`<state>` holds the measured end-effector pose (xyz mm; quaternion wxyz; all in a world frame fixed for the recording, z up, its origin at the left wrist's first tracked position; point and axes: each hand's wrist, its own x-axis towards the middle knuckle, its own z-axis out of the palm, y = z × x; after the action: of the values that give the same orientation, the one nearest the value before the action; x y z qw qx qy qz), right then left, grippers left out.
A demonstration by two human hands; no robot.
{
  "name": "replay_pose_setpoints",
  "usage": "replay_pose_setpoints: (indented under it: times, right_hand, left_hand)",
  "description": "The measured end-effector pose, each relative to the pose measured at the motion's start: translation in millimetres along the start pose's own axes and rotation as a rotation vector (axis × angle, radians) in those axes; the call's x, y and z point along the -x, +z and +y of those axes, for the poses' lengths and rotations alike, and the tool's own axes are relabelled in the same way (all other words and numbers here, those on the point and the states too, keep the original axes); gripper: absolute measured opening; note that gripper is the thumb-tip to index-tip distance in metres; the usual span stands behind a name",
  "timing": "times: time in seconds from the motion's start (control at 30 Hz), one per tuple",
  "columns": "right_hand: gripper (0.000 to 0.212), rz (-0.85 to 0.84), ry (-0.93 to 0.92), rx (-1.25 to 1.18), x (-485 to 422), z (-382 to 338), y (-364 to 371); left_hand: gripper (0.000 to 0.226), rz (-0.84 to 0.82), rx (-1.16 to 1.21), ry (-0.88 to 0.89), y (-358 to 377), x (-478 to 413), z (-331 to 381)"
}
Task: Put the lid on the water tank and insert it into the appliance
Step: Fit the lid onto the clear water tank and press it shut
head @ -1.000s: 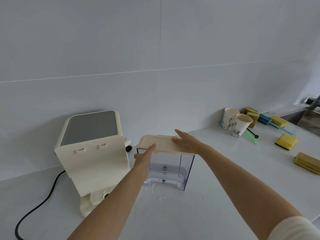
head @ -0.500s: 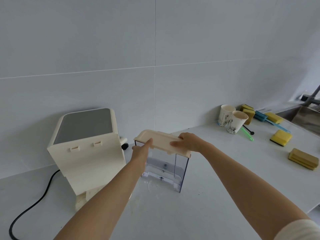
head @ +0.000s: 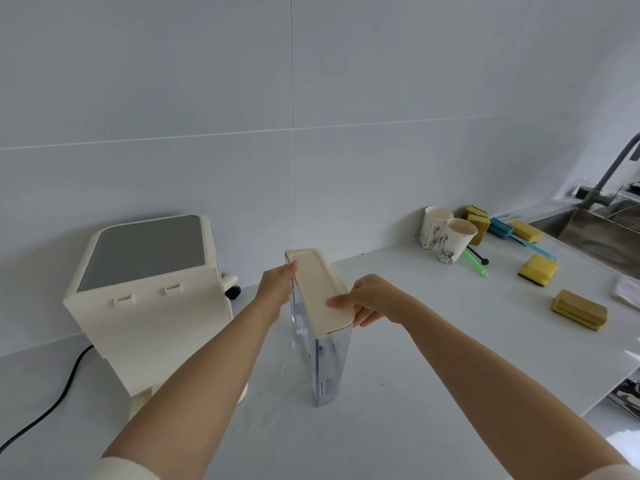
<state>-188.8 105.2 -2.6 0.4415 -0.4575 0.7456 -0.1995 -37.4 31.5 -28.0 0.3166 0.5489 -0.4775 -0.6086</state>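
A clear plastic water tank (head: 327, 362) stands upright on the white counter, its narrow end toward me. A cream lid (head: 320, 289) lies on top of it. My left hand (head: 277, 289) holds the tank's left side near the lid's far end. My right hand (head: 369, 299) grips the lid's near right corner, thumb on top and fingers under the edge. The cream appliance (head: 145, 292) with a grey top stands to the left, its flat back panel with two small slots facing the tank.
A black power cord (head: 52, 407) runs left from the appliance. Two paper cups (head: 446, 237), several yellow sponges (head: 538, 270), blue and green brushes (head: 476, 263) lie at the right. A steel sink (head: 602, 237) with a tap is at the far right.
The tank with its lid has been turned from broadside to end-on toward me. My right hand shifted from the lid's top to its near corner.
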Motion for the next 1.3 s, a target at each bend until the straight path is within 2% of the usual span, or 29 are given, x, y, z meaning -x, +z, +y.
replay_pose_setpoints:
  times: [0.07, 0.27, 0.5, 0.6, 0.7, 0.87, 0.97, 1.03, 1.17, 1.3]
  right_hand:
    - [0.039, -0.023, 0.004, 0.003, 1.4, -1.0, 3.0]
    - [0.057, -0.072, 0.011, 0.019, 0.8, -2.7, 9.2]
    - [0.065, -0.153, 0.02, -0.053, -6.0, 3.1, 16.4]
    - [0.07, -0.235, 0.038, -0.072, -9.1, 4.9, 1.3]
    - [0.069, -0.154, 0.028, -0.069, -13.7, 3.7, -17.2]
    - [0.064, 0.098, -0.156, -0.02, -30.2, -18.8, -21.9]
    - [0.058, 0.115, -0.283, 0.088, -35.9, -37.2, -11.6]
    - [0.053, 0.093, -0.316, 0.177, -38.7, -45.6, -3.4]
    - [0.051, 0.078, -0.298, 0.394, -48.7, -50.4, 9.2]
    - [0.054, 0.052, -0.259, 0.421, -55.1, -50.4, 10.6]
  left_hand:
    - [0.046, -0.02, -0.016, -0.007, 3.4, -0.4, 2.6]
    - [0.047, -0.077, -0.048, -0.017, 10.4, 2.9, 10.1]
    - [0.034, -0.082, -0.219, 0.028, 4.4, 0.8, 14.6]
    - [0.044, -0.107, -0.299, 0.047, 0.6, 8.7, 18.9]
    - [0.068, -0.124, -0.373, 0.107, 4.7, 22.1, 18.0]
    - [0.091, -0.009, -0.556, 0.162, 9.2, 46.9, 3.4]
    - [0.087, 0.029, -0.643, 0.21, 15.3, 56.6, -9.5]
    - [0.094, 0.046, -0.735, 0.255, 21.6, 62.9, -16.4]
    - [0.106, 0.111, -0.9, 0.321, 31.7, 68.4, -24.1]
    - [0.101, 0.174, -0.975, 0.351, 32.2, 68.1, -26.0]
